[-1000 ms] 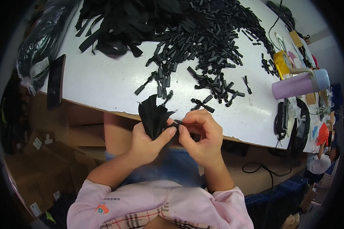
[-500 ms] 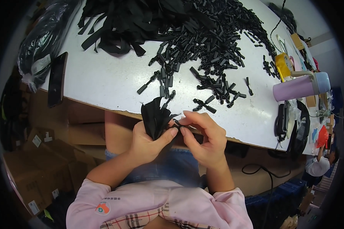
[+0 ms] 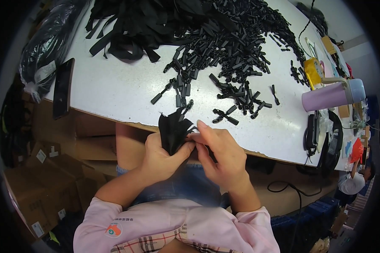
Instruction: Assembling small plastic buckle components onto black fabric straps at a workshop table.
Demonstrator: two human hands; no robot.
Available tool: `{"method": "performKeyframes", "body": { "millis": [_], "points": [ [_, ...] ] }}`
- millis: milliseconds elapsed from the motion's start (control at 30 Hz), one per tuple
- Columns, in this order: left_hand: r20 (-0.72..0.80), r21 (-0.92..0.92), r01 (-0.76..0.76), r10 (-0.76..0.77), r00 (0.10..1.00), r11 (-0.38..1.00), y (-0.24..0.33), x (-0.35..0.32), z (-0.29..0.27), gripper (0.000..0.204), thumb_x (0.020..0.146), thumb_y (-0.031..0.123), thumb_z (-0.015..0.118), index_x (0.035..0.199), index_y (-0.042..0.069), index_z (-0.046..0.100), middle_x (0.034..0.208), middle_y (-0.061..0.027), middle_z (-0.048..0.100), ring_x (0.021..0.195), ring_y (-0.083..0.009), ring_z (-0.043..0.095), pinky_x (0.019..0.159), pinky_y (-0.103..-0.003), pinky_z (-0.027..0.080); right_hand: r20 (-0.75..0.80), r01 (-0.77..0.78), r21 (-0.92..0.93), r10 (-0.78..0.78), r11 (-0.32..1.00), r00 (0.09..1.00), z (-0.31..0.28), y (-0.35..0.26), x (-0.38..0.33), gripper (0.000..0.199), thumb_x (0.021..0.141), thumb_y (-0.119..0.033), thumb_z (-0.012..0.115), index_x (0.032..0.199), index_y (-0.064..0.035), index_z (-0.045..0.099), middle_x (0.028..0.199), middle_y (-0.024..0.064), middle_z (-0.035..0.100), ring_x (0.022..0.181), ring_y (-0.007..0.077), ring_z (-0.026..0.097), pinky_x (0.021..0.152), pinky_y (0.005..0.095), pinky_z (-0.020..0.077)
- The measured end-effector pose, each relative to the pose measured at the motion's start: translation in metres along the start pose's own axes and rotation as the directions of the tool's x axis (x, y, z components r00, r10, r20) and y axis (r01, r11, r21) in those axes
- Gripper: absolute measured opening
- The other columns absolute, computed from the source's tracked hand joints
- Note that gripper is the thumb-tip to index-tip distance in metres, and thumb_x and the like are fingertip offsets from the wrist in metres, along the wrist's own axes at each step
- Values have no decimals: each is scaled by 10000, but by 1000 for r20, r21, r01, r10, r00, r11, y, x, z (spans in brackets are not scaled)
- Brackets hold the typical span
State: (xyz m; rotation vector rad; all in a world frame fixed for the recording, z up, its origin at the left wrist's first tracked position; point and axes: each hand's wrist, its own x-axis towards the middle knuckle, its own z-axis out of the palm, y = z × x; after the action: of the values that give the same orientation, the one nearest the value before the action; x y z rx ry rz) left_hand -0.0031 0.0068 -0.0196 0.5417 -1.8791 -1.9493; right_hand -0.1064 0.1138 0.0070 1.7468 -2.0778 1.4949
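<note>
My left hand (image 3: pixel 162 158) grips a bunch of black fabric strips (image 3: pixel 173 128) that stands up from my fist at the near edge of the white table (image 3: pixel 114 90). My right hand (image 3: pixel 219 154) meets it from the right, fingertips pinched on the strips beside my left thumb; whether a small black piece sits under them is hidden. Both hands hover over my lap just in front of the table edge. A scatter of small black plastic pull tabs (image 3: pixel 228 50) lies on the table beyond them, and a heap of black fabric strips (image 3: pixel 135 25) sits further back.
A dark phone (image 3: pixel 63 86) lies at the table's left edge beside a black plastic bag (image 3: pixel 46 50). A lilac bottle (image 3: pixel 331 95), a yellow object (image 3: pixel 312 69) and black cables (image 3: pixel 321 135) crowd the right side. Cardboard boxes (image 3: pixel 42 168) stand under the table at left. Another person (image 3: pixel 354 181) is at far right.
My hands stayed at the table edge. My right fingers shifted from working a small piece beside the bunch to pinching the strips close against my left thumb.
</note>
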Motion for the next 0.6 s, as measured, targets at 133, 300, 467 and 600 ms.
{"method": "performKeyframes", "body": {
  "millis": [133, 300, 467, 600],
  "points": [
    [-80, -140, -10, -1, 997, 990, 0, -1, 5, 151, 750, 54, 591, 883, -14, 567, 745, -10, 565, 671, -40, 488, 589, -194, 412, -200, -188, 191, 226, 963, 953, 15, -6, -5, 415, 656, 88, 593, 1056, 37, 492, 800, 110, 569, 654, 188, 549, 553, 261, 450],
    [-118, -248, -81, 53, 992, 965, 4, -1, 5, 220, 770, 58, 572, 972, -16, 526, 811, -34, 569, 717, -62, 518, 637, -200, 430, -155, -333, 336, 401, 881, 903, 19, -4, -17, 219, 690, 51, 604, 894, 34, 526, 727, 79, 541, 603, 107, 523, 510, 194, 417],
    [-68, -239, -147, 134, 989, 960, 6, 0, 1, 196, 775, 58, 565, 954, -13, 532, 822, -58, 581, 749, -85, 546, 663, -217, 452, 30, -456, 672, 594, 583, 804, 19, -8, -11, 95, 742, 21, 575, 826, 32, 533, 710, 39, 531, 574, 44, 481, 496, 157, 388],
    [26, -322, 5, 4, 1000, 947, 14, 0, -3, 196, 765, 61, 577, 940, -19, 537, 798, -58, 582, 722, -87, 548, 638, -214, 453, 237, -477, 839, 611, 263, 755, 12, 0, -13, 46, 757, 11, 562, 792, 18, 532, 678, 13, 521, 558, 36, 466, 479, 152, 365]
  ]
}}
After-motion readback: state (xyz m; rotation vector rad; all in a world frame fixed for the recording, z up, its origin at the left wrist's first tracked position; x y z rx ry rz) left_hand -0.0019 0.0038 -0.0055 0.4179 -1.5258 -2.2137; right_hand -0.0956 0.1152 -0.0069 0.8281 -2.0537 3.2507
